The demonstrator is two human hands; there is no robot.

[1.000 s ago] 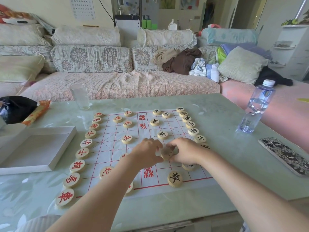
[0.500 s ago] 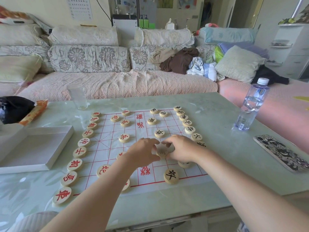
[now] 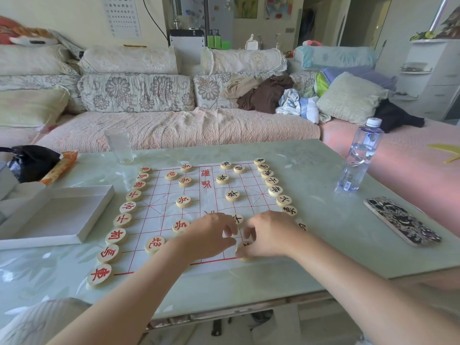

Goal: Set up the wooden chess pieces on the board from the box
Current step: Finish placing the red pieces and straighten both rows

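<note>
The white board sheet with its red grid lies mid-table. Red-lettered wooden discs line its left edge and black-lettered discs its right edge, with several more on inner points. My left hand hovers over the near middle, fingers loosely curled and holding nothing. My right hand lies beside it, over a black-lettered disc near the front line that is mostly hidden; its grip is unclear. Another black-lettered disc sits free just beyond both hands. The white box stands open at the left.
A drinking glass stands behind the board. On the right are a water bottle and a patterned phone. A black bag and an orange packet lie far left. The table's front edge is close below my forearms.
Both hands were together on one disc. That disc now sits on the board, and the hands have drawn apart and come nearer, the right one over the front disc.
</note>
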